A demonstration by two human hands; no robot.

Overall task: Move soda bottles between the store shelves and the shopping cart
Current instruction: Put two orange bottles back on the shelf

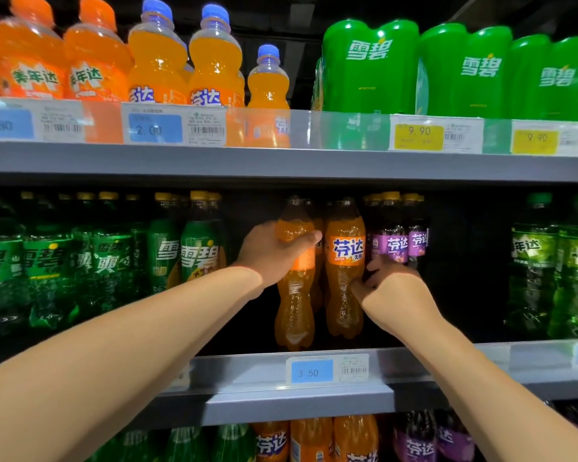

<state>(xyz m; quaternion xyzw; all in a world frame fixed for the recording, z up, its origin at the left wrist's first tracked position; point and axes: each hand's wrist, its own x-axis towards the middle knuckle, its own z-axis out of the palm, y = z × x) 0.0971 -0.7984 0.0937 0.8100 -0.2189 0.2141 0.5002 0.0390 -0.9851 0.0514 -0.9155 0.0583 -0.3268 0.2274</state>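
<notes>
From the head view, both arms reach up to the middle shelf [454, 358], where two orange sodas stand side by side between the green Sprite bottles [197, 251] and the purple grape Fanta bottles [389, 245].

The left hand [274, 253] grips the left orange Fanta bottle [294, 301] high on its shoulder, thumb across the front and fingers wrapped behind.

The right hand [394, 291] curls round the right flank of the right orange Fanta bottle [344, 271]. Its thumb is on the front and its fingers are tucked into the gap beside the grape bottles (how firm that hold is, I can't tell).

Both bottles are upright, long axis vertical, each directly ahead of its own hand. The left one sits nearer the shelf lip, so I'd judge it comes out first, straight back toward the person. No cart is in sight.
</notes>
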